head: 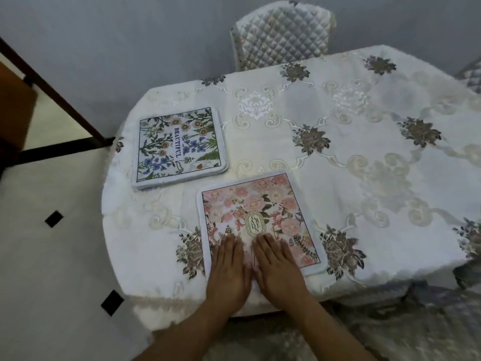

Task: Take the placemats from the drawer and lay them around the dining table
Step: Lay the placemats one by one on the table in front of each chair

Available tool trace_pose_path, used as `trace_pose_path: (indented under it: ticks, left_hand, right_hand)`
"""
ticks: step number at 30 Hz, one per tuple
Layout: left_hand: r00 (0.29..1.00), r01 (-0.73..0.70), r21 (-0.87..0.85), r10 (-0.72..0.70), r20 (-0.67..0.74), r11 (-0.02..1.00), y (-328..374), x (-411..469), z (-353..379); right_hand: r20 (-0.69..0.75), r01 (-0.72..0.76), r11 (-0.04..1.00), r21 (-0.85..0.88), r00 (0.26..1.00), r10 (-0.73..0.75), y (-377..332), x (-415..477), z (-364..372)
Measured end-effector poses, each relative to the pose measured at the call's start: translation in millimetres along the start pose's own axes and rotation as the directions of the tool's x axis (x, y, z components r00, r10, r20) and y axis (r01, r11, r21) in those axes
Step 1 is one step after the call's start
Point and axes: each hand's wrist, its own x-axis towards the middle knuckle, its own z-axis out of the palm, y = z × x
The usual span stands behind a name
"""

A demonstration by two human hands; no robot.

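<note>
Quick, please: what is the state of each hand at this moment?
Left hand: open, fingers straight, pressing flat on the pink placemat.
Right hand: open, fingers straight, pressing flat on the same placemat.

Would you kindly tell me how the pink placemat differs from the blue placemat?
The pink placemat shows pink blooms; the blue placemat shows blue flowers and the word BEAUTIFUL. The pink placemat lies at the near edge under the flat left hand and right hand; the blue placemat lies farther left, untouched. The blue placemat seems to top a stack; the pink placemat looks single. Both are white-bordered, flat on the tablecloth.
</note>
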Motion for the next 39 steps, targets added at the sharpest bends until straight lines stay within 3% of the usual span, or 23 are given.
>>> trace_pose_path:
  ticks: [3, 9, 15, 21, 26, 31, 35, 39]
  left_hand:
    - [1.0, 0.024, 0.006, -0.024, -0.018, 1.0, -3.6, -2.3, 6.3]
    - [0.993, 0.118, 0.003, -0.118, 0.011, 0.993, -13.8, -8.1, 9.6]
    - [0.984, 0.179, -0.041, -0.178, 0.032, 0.983, -11.6, 9.0, 5.9]
    - [0.991, 0.133, -0.067, -0.135, -0.026, 0.989, -11.8, 109.4, -20.4]
    - [0.995, 0.094, 0.019, -0.094, 0.02, 0.995, -20.7, 163.6, -20.8]
    - [0.992, 0.083, 0.035, -0.079, -0.1, 0.996, -34.8, 166.2, -13.0]
    - [0.994, 0.068, 0.049, -0.063, -0.092, 0.996, -40.3, 165.3, -7.9]
    - [0.994, 0.075, 0.024, -0.073, -0.082, 0.997, -63.8, 154.8, -13.7]
  right_hand:
    - [-0.004, -0.005, 1.0, 0.017, 1.0, 0.005, 26.6, -10.1, -0.7]
    - [-0.03, -0.153, 0.988, 0.003, 0.988, 0.153, 103.9, -28.5, -17.8]
    - [0.004, -0.09, 0.996, -0.026, 0.996, 0.09, 100.6, -16.3, -32.1]
    - [0.02, 0.131, 0.991, 0.003, 0.991, -0.131, 58.1, 103.0, -53.7]
    - [0.097, 0.153, 0.988, 0.018, 0.983, -0.154, 42.3, 176.4, -50.3]
    - [0.02, 0.189, 0.981, -0.031, 0.982, -0.189, 50.0, 181.0, -32.0]
    - [0.005, 0.209, 0.977, -0.051, 0.978, -0.209, 57.6, 180.8, -29.1]
    - [-0.038, 0.139, 0.99, -0.032, 0.989, -0.14, 89.6, 172.5, -35.7]
